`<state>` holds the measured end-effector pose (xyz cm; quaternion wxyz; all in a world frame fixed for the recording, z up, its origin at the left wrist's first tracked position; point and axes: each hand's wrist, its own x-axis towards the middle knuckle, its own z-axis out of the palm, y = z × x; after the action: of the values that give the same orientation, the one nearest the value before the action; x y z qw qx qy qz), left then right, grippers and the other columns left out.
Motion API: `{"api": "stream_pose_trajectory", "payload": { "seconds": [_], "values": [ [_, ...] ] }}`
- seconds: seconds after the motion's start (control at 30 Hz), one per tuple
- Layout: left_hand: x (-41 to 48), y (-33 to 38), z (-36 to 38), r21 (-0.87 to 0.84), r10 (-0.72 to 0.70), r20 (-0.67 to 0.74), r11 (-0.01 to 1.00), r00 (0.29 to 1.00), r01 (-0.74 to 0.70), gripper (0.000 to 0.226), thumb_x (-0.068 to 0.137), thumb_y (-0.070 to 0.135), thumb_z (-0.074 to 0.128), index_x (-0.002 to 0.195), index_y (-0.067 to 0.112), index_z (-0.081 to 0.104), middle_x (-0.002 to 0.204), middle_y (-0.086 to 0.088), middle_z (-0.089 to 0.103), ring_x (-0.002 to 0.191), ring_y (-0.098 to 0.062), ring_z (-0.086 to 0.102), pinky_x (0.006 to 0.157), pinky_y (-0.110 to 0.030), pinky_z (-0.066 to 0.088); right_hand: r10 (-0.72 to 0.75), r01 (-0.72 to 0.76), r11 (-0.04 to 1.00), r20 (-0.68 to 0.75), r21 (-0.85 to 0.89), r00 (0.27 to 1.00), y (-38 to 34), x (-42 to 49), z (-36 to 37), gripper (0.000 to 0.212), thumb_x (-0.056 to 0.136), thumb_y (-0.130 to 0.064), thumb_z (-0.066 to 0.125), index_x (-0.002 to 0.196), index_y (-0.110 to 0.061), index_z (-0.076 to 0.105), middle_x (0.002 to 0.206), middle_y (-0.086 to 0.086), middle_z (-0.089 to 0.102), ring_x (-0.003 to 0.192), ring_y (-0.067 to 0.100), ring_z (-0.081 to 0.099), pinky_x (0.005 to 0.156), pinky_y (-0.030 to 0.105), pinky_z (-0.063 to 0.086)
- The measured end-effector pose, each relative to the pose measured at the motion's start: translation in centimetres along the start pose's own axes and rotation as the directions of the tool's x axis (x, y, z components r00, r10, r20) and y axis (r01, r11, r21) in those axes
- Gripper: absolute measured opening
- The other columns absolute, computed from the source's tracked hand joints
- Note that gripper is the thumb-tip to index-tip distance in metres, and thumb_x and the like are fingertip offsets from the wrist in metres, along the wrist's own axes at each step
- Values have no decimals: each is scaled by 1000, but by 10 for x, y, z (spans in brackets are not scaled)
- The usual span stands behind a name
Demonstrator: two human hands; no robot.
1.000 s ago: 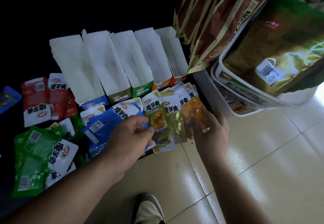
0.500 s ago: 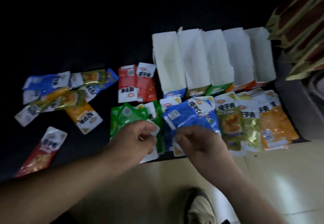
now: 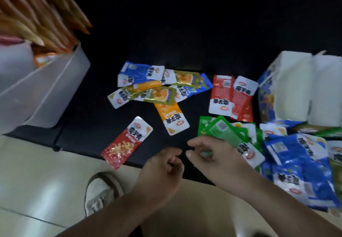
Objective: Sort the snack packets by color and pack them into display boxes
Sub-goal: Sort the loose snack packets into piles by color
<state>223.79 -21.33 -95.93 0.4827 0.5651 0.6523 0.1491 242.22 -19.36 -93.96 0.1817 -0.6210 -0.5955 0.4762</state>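
Observation:
Snack packets lie sorted by colour on a black surface [image 3: 185, 33]. Over the near edge my left hand [image 3: 162, 170] hovers with fingers curled, holding nothing. My right hand [image 3: 212, 155] lies on the green packets [image 3: 227, 134], a green edge showing between thumb and forefinger. A blue pile [image 3: 296, 162] sits to the right of them. Two red packets [image 3: 231, 97] lie behind the green ones. A lone red packet [image 3: 127, 142] and an orange packet [image 3: 172, 118] lie to the left. A mixed heap [image 3: 157, 86] is farther back. White display boxes [image 3: 296, 88] stand at the right edge.
A white plastic bin [image 3: 46, 88] holding tall brown-and-orange bags [image 3: 37, 14] stands at the left. Pale floor tiles [image 3: 37, 162] run along the near side, with my shoe [image 3: 100, 192] on them.
The view has swung left, so the boxes now sit at the right edge. My right hand moved from the blue pile to the green packets. My left hand drew back off the packets.

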Motion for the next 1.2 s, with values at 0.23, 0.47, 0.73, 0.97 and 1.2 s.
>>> {"api": "stream_pose_trajectory", "payload": {
  "seconds": [0.23,0.47,0.73,0.97,1.2],
  "values": [
    [23,-46,-43,376,238,-290,919,927,-119,38,92,37,60,127,26,68,133,6,61,125,-17,54,102,-35,51,-24,77,902,128,-425,991,-29,80,33,52,98,-45,63,147,-30,51,162,-10,31,149,13,32,114,28,35],
    [32,-96,-78,434,85,-436,892,896,126,61,81,36,74,139,29,57,138,-2,56,117,-30,52,96,-49,52,96,19,733,130,-680,987,-40,123,59,81,97,-62,54,164,-41,12,174,-5,-1,160,31,-2,126,39,20],
    [43,-103,-79,439,11,-452,873,892,212,80,75,65,76,144,34,50,125,1,58,112,-25,59,90,-44,47,173,-5,766,200,-643,964,-64,129,41,64,100,-46,56,158,-50,29,170,-20,11,160,24,8,123,34,24],
    [64,-82,-88,588,228,-395,807,890,54,52,92,59,56,135,29,58,117,2,56,101,-22,58,79,-40,51,64,-26,807,42,-589,997,-65,129,35,42,96,-55,56,137,-54,58,147,-22,56,138,14,51,104,28,45],
    [175,1,-146,696,277,-106,707,955,-127,82,90,32,69,160,31,26,170,-6,7,155,-33,11,122,-52,28,-8,-42,942,-145,-334,989,-61,158,13,36,94,-57,56,68,-35,68,62,-11,63,71,15,64,62,29,47]
  ]
}}
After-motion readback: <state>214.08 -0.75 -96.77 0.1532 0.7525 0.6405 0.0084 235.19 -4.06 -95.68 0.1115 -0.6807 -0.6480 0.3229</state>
